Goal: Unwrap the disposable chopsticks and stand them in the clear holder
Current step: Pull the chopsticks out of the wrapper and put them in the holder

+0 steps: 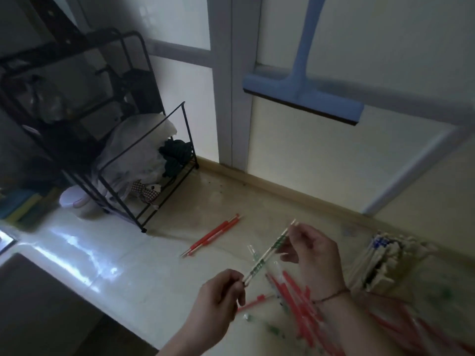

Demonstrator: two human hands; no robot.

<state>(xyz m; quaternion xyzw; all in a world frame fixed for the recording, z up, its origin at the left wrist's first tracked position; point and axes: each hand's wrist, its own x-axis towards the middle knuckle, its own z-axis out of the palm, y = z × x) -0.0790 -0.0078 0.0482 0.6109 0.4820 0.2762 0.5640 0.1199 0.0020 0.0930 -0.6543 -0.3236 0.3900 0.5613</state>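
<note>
Head view: looked down on a pale glossy countertop point(133, 268) by a window wall. Left hand point(218, 295) raised from the lower edge, forearm angled up and right, fingers curled into a loose fist, thumb and forefinger pinched shut on the lower end of a wrapped chopstick pair point(268, 254). Right hand point(312, 255) held higher and further right, back of the hand toward the camera, wrist bent, a thin cord bracelet point(331, 296) round it; fingertips closed narrowly on the upper part of the same pair, just below its top end. Pair stretched diagonally between the two hands, above the counter, clear wrapper with green print. Below and right of the hands, a loose heap of red-wrapped chopsticks point(303, 301) scattered on the counter, blurred. Separate red-wrapped pair point(214, 235) lying alone, well apart to the upper left. Bundle of pale bare chopsticks point(380, 260) packed together at the right, seemingly inside something clear; holder's outline too blurred to tell. Black wire rack point(144, 160) standing at the left rear, white plastic bag point(138, 145) in it. Blue squeegee point(303, 96) hanging against the window frame
</note>
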